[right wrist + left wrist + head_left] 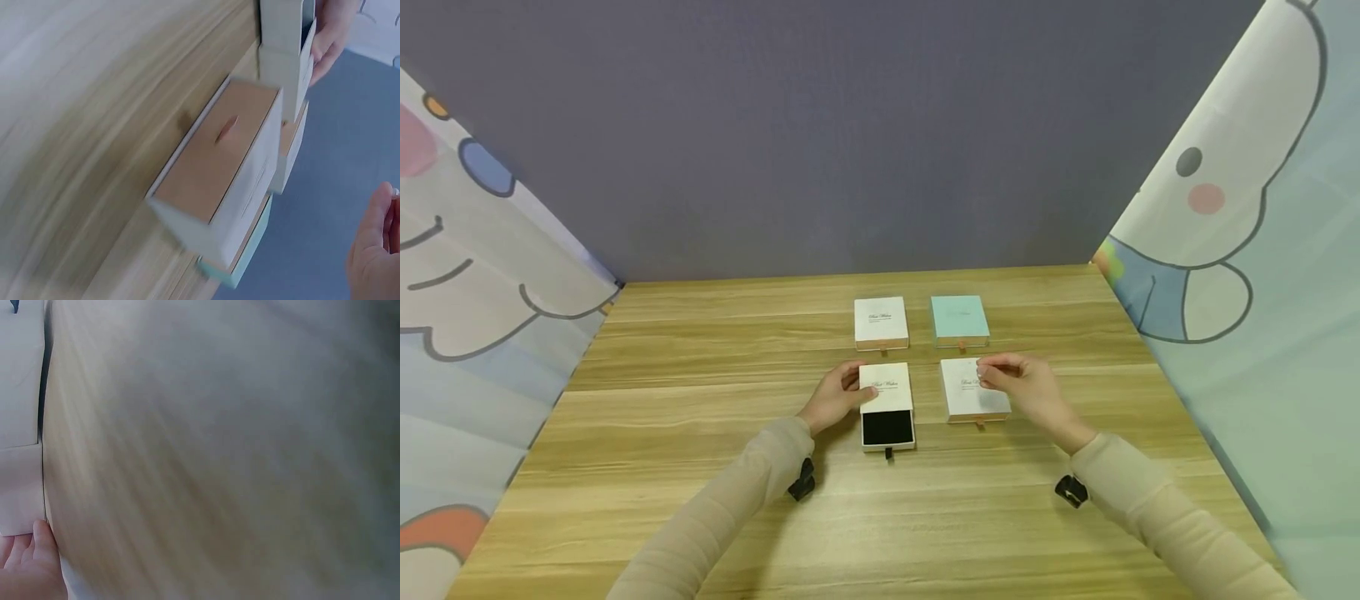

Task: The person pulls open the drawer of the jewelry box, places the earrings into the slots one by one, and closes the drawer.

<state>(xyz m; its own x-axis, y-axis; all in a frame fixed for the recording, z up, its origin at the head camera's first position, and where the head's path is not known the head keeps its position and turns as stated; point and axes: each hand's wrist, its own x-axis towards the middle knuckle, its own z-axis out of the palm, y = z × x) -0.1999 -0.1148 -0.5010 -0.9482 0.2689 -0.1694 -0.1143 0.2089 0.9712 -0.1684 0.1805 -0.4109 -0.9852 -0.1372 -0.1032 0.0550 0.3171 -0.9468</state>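
My left hand [835, 398] grips the cream drawer box [891, 374] at its left side, thumb on the printed lid. Its drawer [887, 428] is pulled part way out towards me, showing a black lining and a black tab. Over the right part of a closed white box [961, 406], my right hand [1028, 388] is raised, thumb and fingertips pinched together. A tiny whitish piece [395, 193] shows between those fingertips in the right wrist view; I cannot tell what kind it is. In the left wrist view, fingers [44, 540] touch the box's end.
Behind stand two more closed boxes, a white one [881, 319] at left and a mint-green one [959, 317] at right, both with orange-brown drawer fronts. The wooden table [700, 358] meets a grey-blue partition [850, 167] at the back and printed cloths at both sides.
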